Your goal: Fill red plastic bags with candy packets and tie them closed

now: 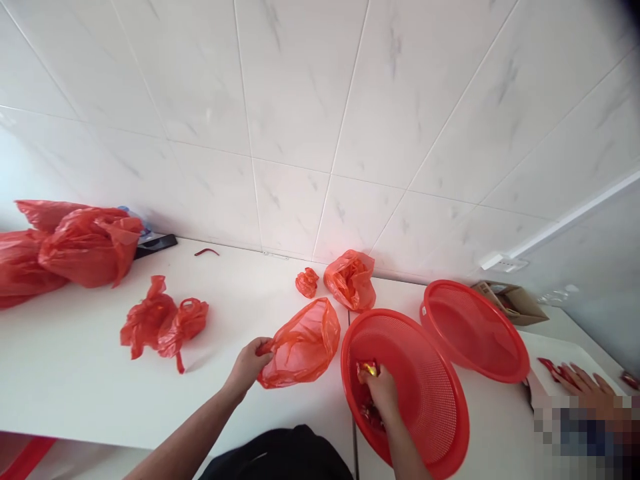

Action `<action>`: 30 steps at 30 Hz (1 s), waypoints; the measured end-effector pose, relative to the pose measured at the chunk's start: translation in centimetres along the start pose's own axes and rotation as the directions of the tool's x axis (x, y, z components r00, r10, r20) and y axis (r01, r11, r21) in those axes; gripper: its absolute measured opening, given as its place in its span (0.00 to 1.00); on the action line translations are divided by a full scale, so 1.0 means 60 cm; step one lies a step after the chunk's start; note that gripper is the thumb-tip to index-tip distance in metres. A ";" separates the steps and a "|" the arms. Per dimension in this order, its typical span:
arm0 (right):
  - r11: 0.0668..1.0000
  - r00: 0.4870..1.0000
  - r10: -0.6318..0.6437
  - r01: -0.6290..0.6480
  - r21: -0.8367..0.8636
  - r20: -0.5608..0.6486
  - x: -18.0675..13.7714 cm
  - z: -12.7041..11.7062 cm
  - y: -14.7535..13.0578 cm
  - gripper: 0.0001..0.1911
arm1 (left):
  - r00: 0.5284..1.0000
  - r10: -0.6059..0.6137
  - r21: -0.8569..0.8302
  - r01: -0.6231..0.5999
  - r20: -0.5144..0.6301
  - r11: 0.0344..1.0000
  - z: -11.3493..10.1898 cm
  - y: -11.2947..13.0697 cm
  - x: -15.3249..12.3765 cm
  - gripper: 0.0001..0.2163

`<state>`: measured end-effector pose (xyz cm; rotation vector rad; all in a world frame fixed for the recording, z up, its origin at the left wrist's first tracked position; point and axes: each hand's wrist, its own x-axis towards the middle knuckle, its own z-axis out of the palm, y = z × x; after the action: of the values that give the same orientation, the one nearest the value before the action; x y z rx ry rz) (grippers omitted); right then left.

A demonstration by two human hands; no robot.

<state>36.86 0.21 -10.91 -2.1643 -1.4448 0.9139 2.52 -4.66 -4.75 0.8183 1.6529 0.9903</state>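
My left hand is closed on the edge of a thin red plastic bag, whose mouth gapes toward the right above the table. Inside the tilted red plastic basket, my right hand grips a small shiny red-and-gold wrapped packet. Several more small dark red wrapped packets lie in the bottom of that basket, partly hidden by my right hand and forearm. The basket stands just right of the bag.
Behind are a crumpled red bag and a small red bundle. Knotted red bags lie left, fuller ones beyond. Right are a second red basket, a cardboard box and another person's hand over a white tray.
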 end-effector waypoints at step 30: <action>0.998 0.999 0.011 -0.008 -0.061 0.052 -0.009 -0.088 0.078 0.33 | 0.998 -0.033 -0.054 0.036 0.058 0.998 0.007 -0.003 0.010 0.16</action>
<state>43.51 -1.92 -9.93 -2.2078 -1.5062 0.9489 2.78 -4.13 -5.21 0.7725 1.5798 0.9755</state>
